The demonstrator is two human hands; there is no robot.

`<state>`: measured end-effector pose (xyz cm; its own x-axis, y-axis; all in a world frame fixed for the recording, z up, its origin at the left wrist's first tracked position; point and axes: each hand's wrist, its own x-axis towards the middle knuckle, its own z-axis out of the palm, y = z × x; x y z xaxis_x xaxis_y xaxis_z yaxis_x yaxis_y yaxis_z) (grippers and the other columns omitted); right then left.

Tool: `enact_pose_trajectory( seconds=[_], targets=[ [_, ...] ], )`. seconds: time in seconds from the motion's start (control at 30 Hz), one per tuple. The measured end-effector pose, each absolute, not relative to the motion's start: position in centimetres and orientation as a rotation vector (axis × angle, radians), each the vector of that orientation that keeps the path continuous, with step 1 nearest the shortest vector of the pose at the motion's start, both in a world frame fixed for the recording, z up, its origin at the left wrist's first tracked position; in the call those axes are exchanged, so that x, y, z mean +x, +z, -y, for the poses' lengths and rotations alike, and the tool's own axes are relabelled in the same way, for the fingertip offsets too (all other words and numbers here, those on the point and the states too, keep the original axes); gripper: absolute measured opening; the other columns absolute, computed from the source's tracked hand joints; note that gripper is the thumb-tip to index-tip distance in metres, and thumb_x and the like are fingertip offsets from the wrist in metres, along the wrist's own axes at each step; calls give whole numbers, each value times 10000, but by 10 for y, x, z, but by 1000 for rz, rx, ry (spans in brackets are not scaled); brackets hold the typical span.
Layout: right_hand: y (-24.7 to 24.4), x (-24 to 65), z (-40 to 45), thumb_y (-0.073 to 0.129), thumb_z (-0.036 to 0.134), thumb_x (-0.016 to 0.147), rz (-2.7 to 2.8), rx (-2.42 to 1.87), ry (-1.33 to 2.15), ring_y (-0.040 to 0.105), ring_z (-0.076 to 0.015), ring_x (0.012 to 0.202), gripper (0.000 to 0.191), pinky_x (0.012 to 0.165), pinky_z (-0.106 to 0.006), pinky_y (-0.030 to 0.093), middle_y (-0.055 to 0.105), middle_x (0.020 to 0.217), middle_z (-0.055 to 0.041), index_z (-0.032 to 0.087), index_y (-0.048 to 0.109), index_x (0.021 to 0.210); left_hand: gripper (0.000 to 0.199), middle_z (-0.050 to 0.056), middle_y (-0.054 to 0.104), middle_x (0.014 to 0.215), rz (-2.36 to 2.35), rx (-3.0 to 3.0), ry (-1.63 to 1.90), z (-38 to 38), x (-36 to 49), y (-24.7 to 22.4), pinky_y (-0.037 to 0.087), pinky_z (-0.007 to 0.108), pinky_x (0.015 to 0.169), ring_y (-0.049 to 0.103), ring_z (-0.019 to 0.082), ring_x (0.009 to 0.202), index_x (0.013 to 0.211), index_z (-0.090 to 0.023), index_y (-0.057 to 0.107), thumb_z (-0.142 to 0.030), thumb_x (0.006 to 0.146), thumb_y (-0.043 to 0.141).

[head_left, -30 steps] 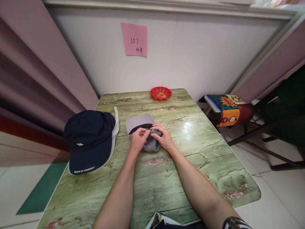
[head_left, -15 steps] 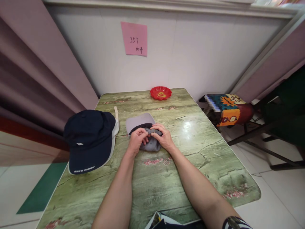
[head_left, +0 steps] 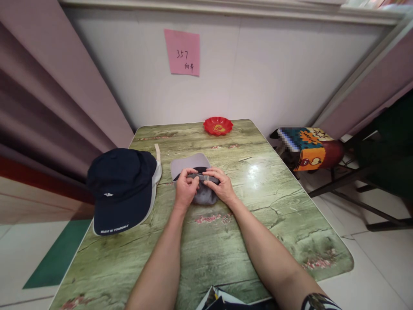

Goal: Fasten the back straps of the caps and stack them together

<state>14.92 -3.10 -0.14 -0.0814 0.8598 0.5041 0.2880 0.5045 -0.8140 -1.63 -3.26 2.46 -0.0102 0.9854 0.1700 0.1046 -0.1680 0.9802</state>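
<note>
A grey cap [head_left: 206,196] lies upside down on the table, its pale brim [head_left: 187,163] pointing away from me. The cap's back strap [head_left: 199,177], which carries a small metal buckle [head_left: 206,177], stretches between my two hands. My left hand [head_left: 186,189] pinches the strap at its left part with thumb and fingers. On the other side, my right hand [head_left: 222,184] grips the strap beside the buckle, thumb below and fingers above. Both hands hide parts of the cap's edge.
A navy cap [head_left: 121,185] with a light strap rests at the table's left side. A red scalloped dish [head_left: 218,126] stands at the far edge of the green wood-patterned table [head_left: 274,224]. A stool with a colourful cover [head_left: 311,148] is beyond the right edge.
My left hand has shifted slightly and turned, its fingers now over the strap's left part. The strap and buckle show more plainly. My right hand has hardly moved.
</note>
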Motion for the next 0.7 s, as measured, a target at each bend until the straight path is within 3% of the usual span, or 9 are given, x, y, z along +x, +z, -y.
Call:
enact_pose_trajectory(
  seconds=[0.13,0.3,0.47,0.6,0.7],
  targets=[
    [-4,149,30,733,345,828,1698,-1018,579,556,-235,1216,281,1096,-422,382,665,1214,-37,326,723,1107,253,53,669,1014,-1185,1680,1197,33,-17,25,434,187,460,529,56,497,1080,-189,640,-301,861,586],
    [2,150,33,748,366,804,1676,-1031,582,574,-239,1188,336,1057,-404,415,665,1202,-69,274,701,1123,227,44,619,957,-1163,1680,1165,31,-23,24,458,204,495,554,84,564,1022,-176,665,-329,879,576],
    [6,149,35,644,358,868,1634,-1102,594,611,-227,1104,152,1003,-389,439,677,1143,-88,220,697,902,162,36,560,935,-1139,1614,1212,25,-36,22,495,234,538,560,98,603,904,-163,663,-301,837,613],
    [4,147,34,611,290,852,1572,-1186,537,627,-222,1036,121,951,-374,454,686,1070,-91,214,623,759,167,50,551,985,-1137,1668,1216,22,-37,14,539,268,618,590,127,696,958,-172,654,-199,811,580],
    [6,146,36,571,229,820,1514,-1264,385,619,-228,1009,120,941,-384,439,683,1012,-89,221,554,702,287,74,546,1076,-1137,1891,1176,24,-31,12,558,318,768,608,172,889,1056,-191,645,-114,804,531]
  ],
)
